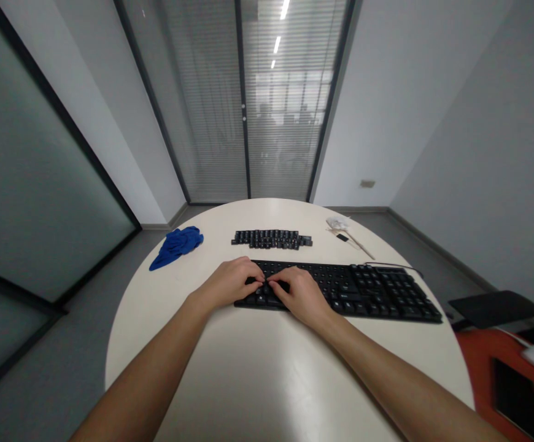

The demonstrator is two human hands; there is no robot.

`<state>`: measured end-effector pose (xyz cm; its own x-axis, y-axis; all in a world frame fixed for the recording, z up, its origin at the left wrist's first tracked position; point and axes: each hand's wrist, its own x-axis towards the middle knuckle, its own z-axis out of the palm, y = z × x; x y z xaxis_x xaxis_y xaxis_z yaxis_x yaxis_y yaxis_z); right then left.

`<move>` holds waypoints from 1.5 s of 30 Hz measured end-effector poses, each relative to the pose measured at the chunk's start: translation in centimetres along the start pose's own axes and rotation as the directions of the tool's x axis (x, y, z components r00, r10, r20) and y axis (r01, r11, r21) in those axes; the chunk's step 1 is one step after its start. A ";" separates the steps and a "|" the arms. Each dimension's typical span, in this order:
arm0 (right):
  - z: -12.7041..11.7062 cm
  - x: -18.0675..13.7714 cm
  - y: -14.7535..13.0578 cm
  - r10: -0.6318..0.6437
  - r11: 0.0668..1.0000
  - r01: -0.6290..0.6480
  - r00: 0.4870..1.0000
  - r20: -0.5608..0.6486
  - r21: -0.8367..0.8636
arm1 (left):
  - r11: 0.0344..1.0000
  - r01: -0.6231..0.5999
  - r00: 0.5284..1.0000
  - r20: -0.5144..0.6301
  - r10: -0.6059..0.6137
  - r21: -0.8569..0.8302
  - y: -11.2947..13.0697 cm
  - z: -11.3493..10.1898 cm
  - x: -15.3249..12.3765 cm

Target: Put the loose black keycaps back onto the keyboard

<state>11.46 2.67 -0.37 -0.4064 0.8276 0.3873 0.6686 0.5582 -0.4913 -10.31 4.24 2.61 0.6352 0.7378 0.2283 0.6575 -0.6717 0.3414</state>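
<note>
A black keyboard (377,293) lies across the round table. Much of its letter area shows bare key sockets, while keycaps sit on the right side and along the front row. Over the left part of the keyboard, my left hand (231,281) has its thumb and fingertips drawn together. My right hand (304,293) meets it there, its fingers also pinched close. Whatever is between the fingertips, perhaps at one key, is too small to make out. Behind the keyboard, loose black keycaps (269,238) stand grouped in rows.
A crumpled blue cloth (177,245) lies at the table's left. At the back right are a small clear plastic bag (338,223), a thin stick (359,244) and a small black piece (342,237). An orange chair (483,362) holding a dark flat device (518,396) stands at right.
</note>
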 end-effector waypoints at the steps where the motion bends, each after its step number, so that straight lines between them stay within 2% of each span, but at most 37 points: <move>1: 0.0 0.0 0.0 -0.002 1.000 0.002 1.000 -0.001 0.000 | 1.000 0.005 1.000 0.002 -0.005 0.023 0.1 0.0 0.0; 16: -0.3 0.1 -0.4 -0.004 1.000 0.004 1.000 0.027 0.003 | 0.946 0.058 0.995 0.060 -0.081 0.319 2.7 -0.6 0.2; 24: -0.4 -0.1 -0.2 -0.101 0.995 0.102 0.994 0.052 -0.009 | 0.974 0.043 0.994 0.088 -0.064 0.224 2.6 -1.3 -0.2; 29: -1.4 -0.4 -0.9 -0.183 0.972 0.201 0.972 0.145 -0.121 | 0.982 0.043 0.992 0.106 -0.063 0.186 2.3 -1.4 -0.3; 38: -1.8 -0.4 -1.5 -0.201 0.933 0.268 0.942 0.268 -0.240 | 0.986 -0.004 0.990 0.139 -0.019 0.166 1.7 -1.2 -0.3; 45: -1.6 -0.5 -1.5 -0.213 0.921 0.282 0.942 0.259 -0.268 | 0.993 0.008 0.988 0.151 -0.025 0.117 1.3 -0.8 -0.1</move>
<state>11.70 1.32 1.43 -0.6867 0.6759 0.2675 0.6682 0.7319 -0.1339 -9.81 3.33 3.77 0.6722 0.7361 0.0792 0.7053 -0.6692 0.2339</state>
